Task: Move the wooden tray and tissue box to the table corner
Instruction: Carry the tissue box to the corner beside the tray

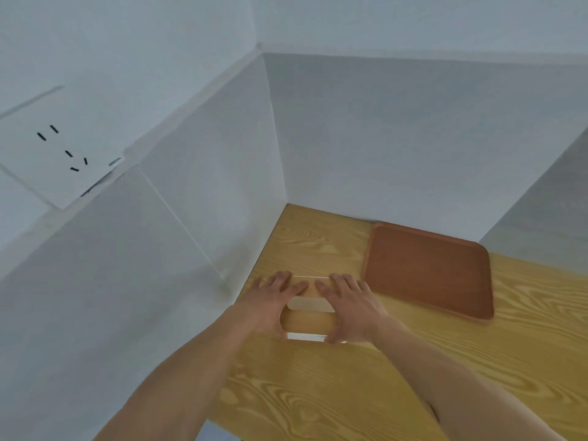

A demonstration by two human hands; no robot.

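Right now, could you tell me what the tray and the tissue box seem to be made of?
The tray looks like reddish-brown wood with a smooth matte finish and faint grain. The tissue box, held between both hands, seems light wood-toned on top with white edges; its actual material is unclear.

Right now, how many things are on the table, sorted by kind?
Tray: 1
Tissue box: 1, held between the left hand and right hand
Total: 2
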